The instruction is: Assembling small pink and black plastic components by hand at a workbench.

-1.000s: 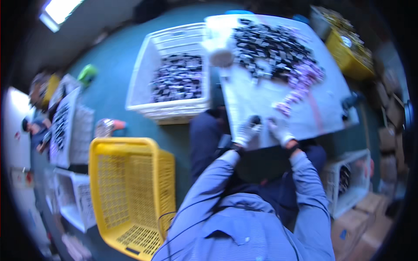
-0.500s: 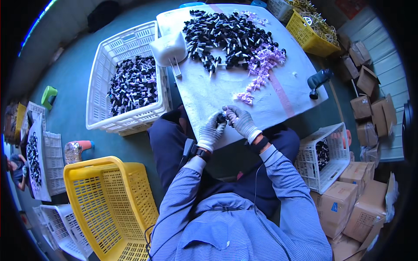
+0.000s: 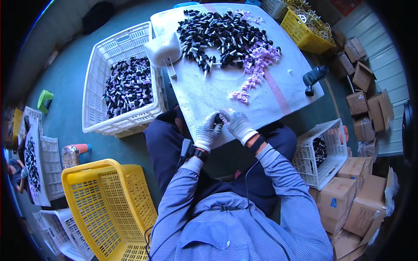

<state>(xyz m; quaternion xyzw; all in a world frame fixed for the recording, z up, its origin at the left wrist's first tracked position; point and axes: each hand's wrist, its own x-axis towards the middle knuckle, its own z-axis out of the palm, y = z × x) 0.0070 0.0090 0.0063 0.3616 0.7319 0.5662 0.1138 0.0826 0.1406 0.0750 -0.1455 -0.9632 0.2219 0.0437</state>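
By the counter's (image 3: 193, 98) near edge — left hand (image 3: 207, 132), right hand (image 3: 238, 125) pinching a dark bit (image 3: 218, 118) — probably light, stiff; grip its sides.

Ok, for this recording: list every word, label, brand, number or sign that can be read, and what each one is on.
Nothing is legible enough to quote.
Printing on the large cardboard box at lower right: too small to read.
Blue label on the box beside it: too small to read.
Red panel at the upper right edge: blurred; I can't tell whether it bears writing.
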